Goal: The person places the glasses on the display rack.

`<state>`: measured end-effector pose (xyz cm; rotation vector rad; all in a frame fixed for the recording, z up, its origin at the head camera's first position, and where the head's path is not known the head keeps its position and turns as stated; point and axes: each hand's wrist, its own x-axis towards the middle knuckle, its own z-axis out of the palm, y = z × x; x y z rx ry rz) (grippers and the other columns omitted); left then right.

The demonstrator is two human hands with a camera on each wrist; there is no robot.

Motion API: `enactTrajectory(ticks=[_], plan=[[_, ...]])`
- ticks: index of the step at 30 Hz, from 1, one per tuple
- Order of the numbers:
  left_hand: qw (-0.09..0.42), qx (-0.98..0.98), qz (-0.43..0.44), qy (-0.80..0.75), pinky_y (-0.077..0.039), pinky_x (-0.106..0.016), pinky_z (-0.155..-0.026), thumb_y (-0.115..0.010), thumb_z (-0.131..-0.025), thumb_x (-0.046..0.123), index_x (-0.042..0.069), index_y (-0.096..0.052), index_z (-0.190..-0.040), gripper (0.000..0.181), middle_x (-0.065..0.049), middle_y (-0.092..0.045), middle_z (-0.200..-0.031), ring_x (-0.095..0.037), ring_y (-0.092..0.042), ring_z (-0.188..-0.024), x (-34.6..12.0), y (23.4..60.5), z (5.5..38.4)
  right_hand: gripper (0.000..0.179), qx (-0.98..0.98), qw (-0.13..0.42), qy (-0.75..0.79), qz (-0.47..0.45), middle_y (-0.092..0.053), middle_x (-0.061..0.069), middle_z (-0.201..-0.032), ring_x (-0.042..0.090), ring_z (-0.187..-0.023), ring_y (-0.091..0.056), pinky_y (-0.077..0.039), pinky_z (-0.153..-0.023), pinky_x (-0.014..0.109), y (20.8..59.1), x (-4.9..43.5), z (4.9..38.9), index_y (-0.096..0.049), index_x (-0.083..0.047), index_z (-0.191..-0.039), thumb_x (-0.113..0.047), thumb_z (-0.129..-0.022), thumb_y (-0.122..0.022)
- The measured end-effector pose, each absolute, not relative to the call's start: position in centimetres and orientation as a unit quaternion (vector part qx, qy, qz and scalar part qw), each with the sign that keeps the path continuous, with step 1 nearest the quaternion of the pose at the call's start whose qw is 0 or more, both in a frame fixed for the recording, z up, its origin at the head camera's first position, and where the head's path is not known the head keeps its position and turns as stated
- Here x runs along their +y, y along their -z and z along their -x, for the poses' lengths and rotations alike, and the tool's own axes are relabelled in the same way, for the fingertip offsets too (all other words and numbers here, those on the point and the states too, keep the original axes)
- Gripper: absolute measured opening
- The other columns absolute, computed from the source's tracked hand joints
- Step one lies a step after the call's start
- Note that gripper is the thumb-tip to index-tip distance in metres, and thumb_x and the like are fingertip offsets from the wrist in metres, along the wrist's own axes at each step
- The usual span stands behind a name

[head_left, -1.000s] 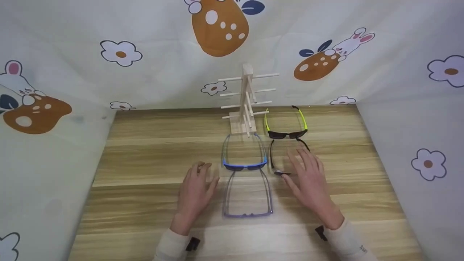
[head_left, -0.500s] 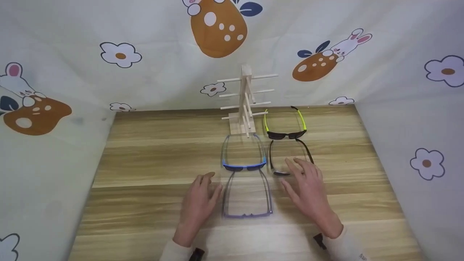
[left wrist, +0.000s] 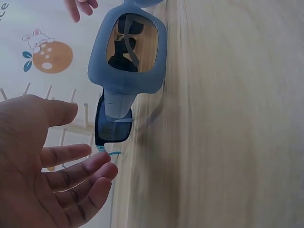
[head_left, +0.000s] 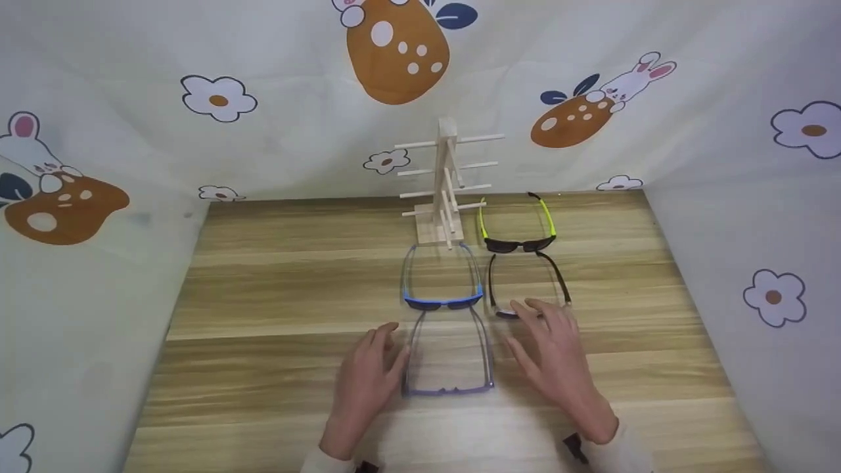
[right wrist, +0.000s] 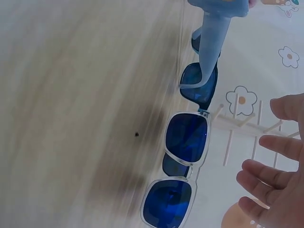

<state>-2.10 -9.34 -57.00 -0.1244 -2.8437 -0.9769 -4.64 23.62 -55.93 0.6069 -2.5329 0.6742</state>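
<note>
Wood-grain tabletop (head_left: 263, 289): four pairs of glasses (head_left: 427, 305), one pegged rack (head_left: 442, 164)

A wood-grain table (head_left: 250, 394), banded in pale and darker brown, has pale printed cloth (head_left: 295, 151) rising behind it and along both sides. High on the back panel, a large orange-brown fruit (head_left: 397, 72) with white spots is cut off by the upper edge of the head view, a dark blue leaf (head_left: 456, 16) beside it. To its right, a white rabbit (head_left: 627, 85) clings to a smaller tilted fruit (head_left: 568, 130); another pink-eared rabbit (head_left: 29, 151) leans over a fruit on the left panel. White flowers (head_left: 236, 105) with brown centres dot the cloth. In the right wrist view, a tiny dark speck (right wrist: 137, 134) shows on the tabletop.
</note>
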Motion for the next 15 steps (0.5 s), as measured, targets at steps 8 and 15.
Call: enactTrajectory(ticks=[8,15], plan=[[0.025,-0.938,0.008,0.347,-0.058,-0.040,-0.079,-0.081,-0.104,0.034,0.011,-0.069,-0.144,0.047,-0.001,-0.074,-0.105,-0.015,-0.068,-0.091,-9.0,57.0,1.7,0.061,-0.920,0.207,-0.246,-0.225,-0.068,0.022,-0.136,0.041,-0.124,-0.064,-0.051,-0.106,0.067,56.3,23.3,3.9,-0.070,-0.005,-0.146,-0.019,-0.089,-0.090],[0.025,-0.930,0.020,0.367,-0.061,-0.041,-0.080,-0.079,-0.105,0.035,0.010,-0.069,-0.146,0.049,0.000,-0.075,-0.104,-0.016,-0.072,-0.091,-9.1,57.7,1.6,0.060,-0.922,0.179,-0.251,-0.233,-0.069,0.016,-0.132,0.035,-0.120,-0.066,-0.058,-0.099,0.058,56.5,23.0,3.4,-0.071,-0.007,-0.146,-0.021,-0.091,-0.091]])
